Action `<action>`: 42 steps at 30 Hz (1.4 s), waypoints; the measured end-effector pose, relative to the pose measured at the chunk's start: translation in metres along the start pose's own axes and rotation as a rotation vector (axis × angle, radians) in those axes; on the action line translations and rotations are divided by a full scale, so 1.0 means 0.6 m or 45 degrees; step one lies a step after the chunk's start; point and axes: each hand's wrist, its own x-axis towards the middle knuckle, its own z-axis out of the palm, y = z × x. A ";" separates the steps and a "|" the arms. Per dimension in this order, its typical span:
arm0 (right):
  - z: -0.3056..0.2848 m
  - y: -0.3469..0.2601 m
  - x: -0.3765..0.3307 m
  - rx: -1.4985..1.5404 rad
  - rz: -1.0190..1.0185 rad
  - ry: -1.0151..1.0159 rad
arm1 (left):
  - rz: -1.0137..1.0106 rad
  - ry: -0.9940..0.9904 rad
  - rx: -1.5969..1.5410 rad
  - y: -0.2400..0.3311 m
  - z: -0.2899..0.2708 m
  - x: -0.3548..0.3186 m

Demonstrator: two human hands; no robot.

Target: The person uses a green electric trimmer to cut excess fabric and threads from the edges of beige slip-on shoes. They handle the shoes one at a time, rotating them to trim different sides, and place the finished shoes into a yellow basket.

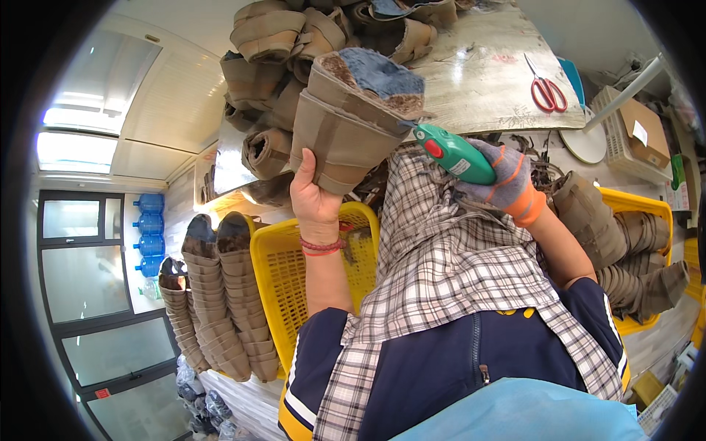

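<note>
My left hand [316, 195] is bare and grips a brown shoe upper [340, 140] from below, thumb on its near face. Blue and brown fleecy lining [379, 73] shows at its upper edge. My right hand [511, 180], in a grey and orange glove, is wrapped round a green handheld electric cutter [454, 154] with a red button. The cutter's small tip points left and meets or nearly meets the right edge of the upper; I cannot tell if it touches. Several similar brown uppers [268, 33] are heaped on the table just beyond my left hand.
Red-handled scissors [548, 94] lie on the worn table [478, 73]. A yellow basket [276, 275] stands at my left beside tall stacks of nested uppers [228, 309]. More uppers [592, 220] fill another yellow basket [665, 213] at my right. Dark scraps [540, 147] lie by the table's near edge.
</note>
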 end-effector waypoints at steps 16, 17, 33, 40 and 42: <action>0.002 -0.022 0.014 0.476 0.371 0.108 | 0.439 -0.066 1.093 -0.074 0.012 0.001; 0.002 -0.021 0.015 0.492 0.411 0.117 | 0.483 -0.097 1.255 -0.076 0.009 0.003; -0.010 -0.001 0.020 0.661 0.606 0.292 | 0.861 -0.466 2.627 -0.112 -0.068 0.016; -0.030 0.010 0.018 0.719 0.728 0.247 | 0.913 -0.798 2.763 -0.110 -0.029 0.013; -0.033 0.015 0.019 0.763 0.748 0.267 | 0.901 -0.840 2.750 -0.109 -0.026 0.011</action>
